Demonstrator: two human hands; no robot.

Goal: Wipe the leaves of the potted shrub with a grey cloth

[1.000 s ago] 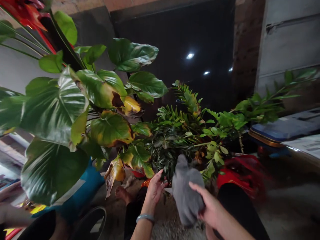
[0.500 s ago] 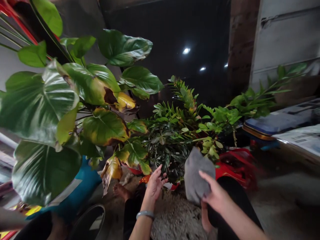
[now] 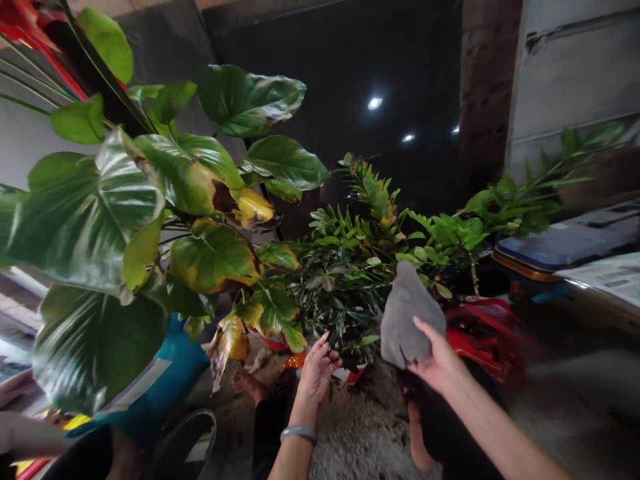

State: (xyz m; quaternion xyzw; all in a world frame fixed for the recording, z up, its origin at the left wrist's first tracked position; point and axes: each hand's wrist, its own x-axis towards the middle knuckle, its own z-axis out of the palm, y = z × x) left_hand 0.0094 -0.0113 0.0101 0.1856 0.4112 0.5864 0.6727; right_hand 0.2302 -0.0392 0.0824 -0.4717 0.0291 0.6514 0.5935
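Note:
My right hand (image 3: 440,357) grips a grey cloth (image 3: 413,317), thumb on the near face and fingers behind it. The cloth bunches to a peak and is held up in front of the small-leaved plants. My left hand (image 3: 319,369), with a bangle (image 3: 299,435) on its wrist, is at the lower edge of a dark green leafy plant (image 3: 333,303). Its index finger points up and the other fingers bend loosely apart. Whether the fingertips touch the leaves, I cannot tell. A red and white pot rim (image 3: 353,375) shows under that plant.
Large heart-shaped leaves (image 3: 95,207), some yellowed and browned, crowd the left. A red plastic bag (image 3: 483,340) lies right of the cloth. A dark bucket (image 3: 187,443) and a blue bag (image 3: 173,373) are at lower left, near another person's arm (image 3: 30,433). A table (image 3: 590,267) borders the right.
My right hand has lifted the grey cloth up and slightly right, and the cloth has turned in the grip. My left hand stays by the dark plant, fingers slightly more bent.

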